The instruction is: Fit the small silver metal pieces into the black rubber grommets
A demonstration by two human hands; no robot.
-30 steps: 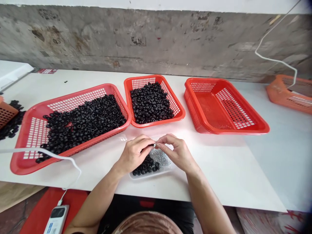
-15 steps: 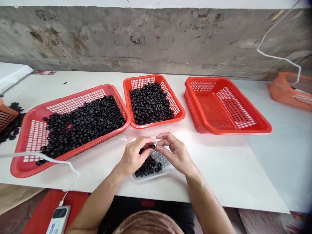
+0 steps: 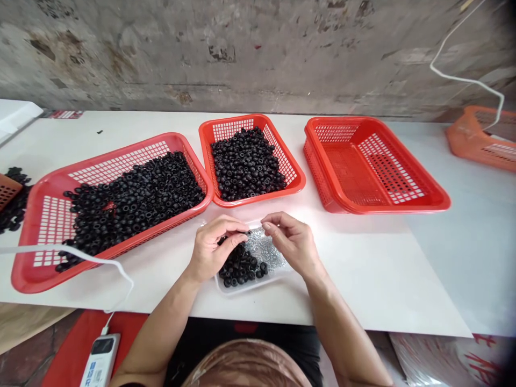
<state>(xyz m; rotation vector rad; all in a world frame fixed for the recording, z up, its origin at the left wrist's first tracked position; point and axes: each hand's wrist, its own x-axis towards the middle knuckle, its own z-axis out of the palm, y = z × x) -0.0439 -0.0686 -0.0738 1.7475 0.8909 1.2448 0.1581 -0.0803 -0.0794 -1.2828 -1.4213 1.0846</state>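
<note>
A shallow clear tray (image 3: 237, 291) sits near the table's front edge, with black ring-like pieces (image 3: 241, 269) on its left side and small silvery pieces (image 3: 264, 248) on its right. Above the tray's left part, my left hand (image 3: 217, 244) has thumb and fingertips pinched together; whatever is between them is hidden. My right hand (image 3: 292, 242) is over the right side, thumb and index finger closed on something too small to make out. A gap separates the two hands.
Two red baskets of black pieces, a long one (image 3: 24, 269) and a smaller one (image 3: 300, 183), stand behind and left. Stacked red baskets (image 3: 342, 183) are at right. A white cable (image 3: 100, 260) crosses the left front; a power bank (image 3: 100, 360) lies below.
My hands have moved apart, uncovering more of the silvery pieces. The black piece seen earlier between my fingertips is no longer visible. The camera view has shifted slightly.
</note>
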